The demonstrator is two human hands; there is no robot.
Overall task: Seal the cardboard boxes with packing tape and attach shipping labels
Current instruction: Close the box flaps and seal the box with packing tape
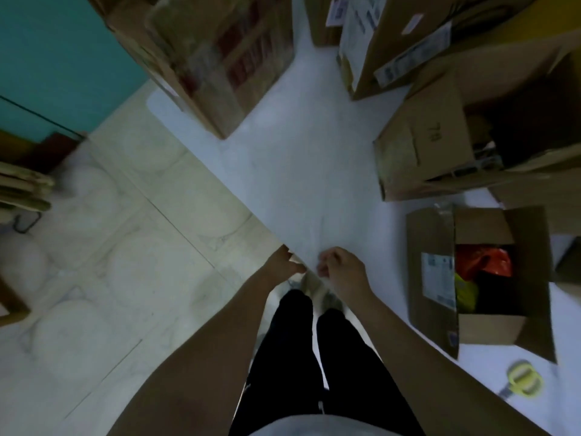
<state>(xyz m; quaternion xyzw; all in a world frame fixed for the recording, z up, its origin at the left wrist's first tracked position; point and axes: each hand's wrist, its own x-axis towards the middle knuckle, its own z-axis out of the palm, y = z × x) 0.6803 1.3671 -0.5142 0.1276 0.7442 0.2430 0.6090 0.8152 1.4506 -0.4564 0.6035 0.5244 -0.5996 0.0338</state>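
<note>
Both bare forearms reach down past black trousers to the near edge of a pale sheet spread over the tiled floor. Each grip pinches that thin, limp edge: left hand and right hand close together, seemingly tugging it flat for a clean packing surface. Beyond, to the right, an open cardboard box shows stiff brown flaps, a white label and bright bags inside. Near it lies a yellow tape dispenser, untouched

Open cardboard box with a label at three o'clock; yellow tape dispenser lies at four o'clock.
</note>
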